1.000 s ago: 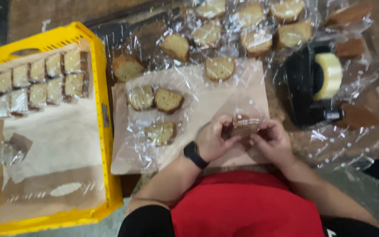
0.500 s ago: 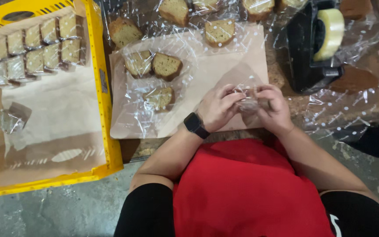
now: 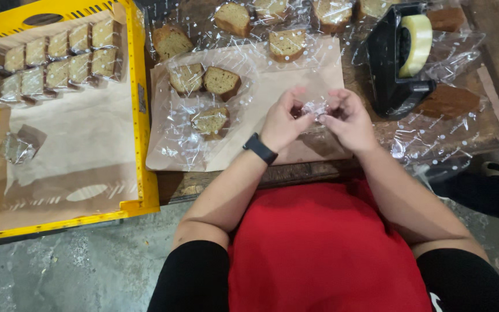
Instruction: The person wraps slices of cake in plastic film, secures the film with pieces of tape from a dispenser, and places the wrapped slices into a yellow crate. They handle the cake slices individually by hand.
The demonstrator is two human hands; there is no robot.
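Both hands meet at frame centre over the brown paper on the desk. The left hand and right hand each pinch a small clear wrap between thumb and fingertips; the grip is pressed together on the film. What the wrap holds is too small to make out.

Surroundings:
- At 10 o'clock from the hands: three bagged cake slices on the paper, near but apart from the left hand.
- At 12 o'clock: more slices on film, the top row cut off by the frame edge.
- At 2 o'clock: a black tape dispenser just beside the right hand (the closest obstacle).
- At 9 o'clock: a yellow crate lined with paper, with two rows of wrapped slices at its far end and one loose packet.

Bare paper lies between the hands and the near desk edge at 6 o'clock.
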